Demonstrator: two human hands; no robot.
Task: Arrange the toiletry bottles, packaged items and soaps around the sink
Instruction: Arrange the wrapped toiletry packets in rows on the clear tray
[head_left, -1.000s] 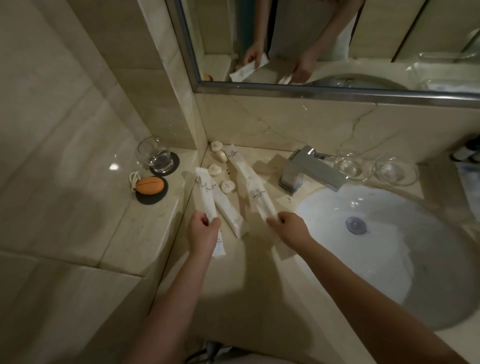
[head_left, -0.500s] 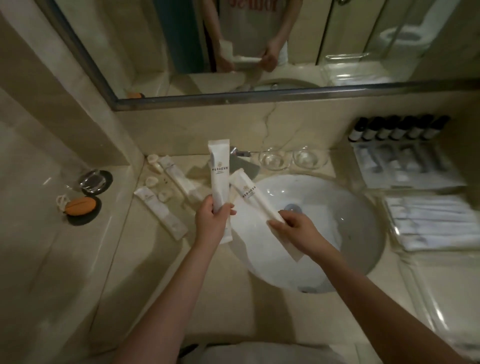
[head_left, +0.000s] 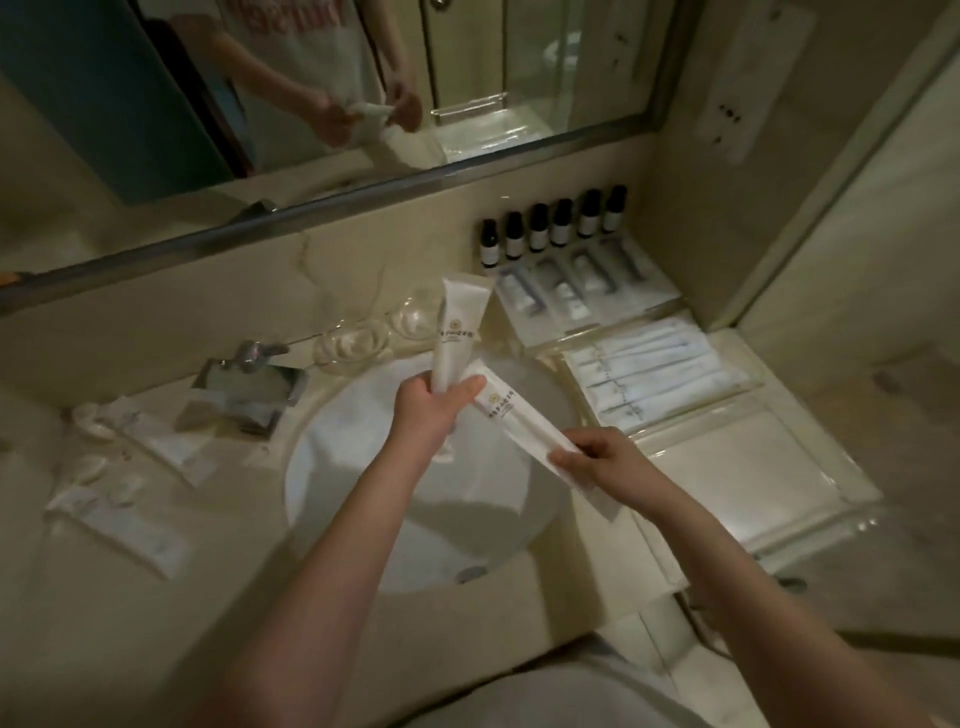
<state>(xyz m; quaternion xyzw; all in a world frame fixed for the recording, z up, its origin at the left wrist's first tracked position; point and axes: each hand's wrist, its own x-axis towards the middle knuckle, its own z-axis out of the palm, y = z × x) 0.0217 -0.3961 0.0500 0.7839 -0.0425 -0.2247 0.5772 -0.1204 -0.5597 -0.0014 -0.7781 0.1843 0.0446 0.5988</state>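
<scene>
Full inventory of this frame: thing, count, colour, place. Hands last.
Long paper-wrapped packets: 2, white, one in each hand above the basin; upright one, slanted one.
Small dark-capped toiletry bottles: 6, white-labelled, row at back wall.
Clear glass dishes: 2, behind basin.
Round sink basin: 1, white, centre.
Chrome faucet: 1, silver, back-left rim.
Flat wrapped sachets: several, white, right tray.
Blurred packets and soaps: several, white, left counter.
Left hand: shut on upright packet.
Right hand: fingers pinch slanted packet.
</scene>
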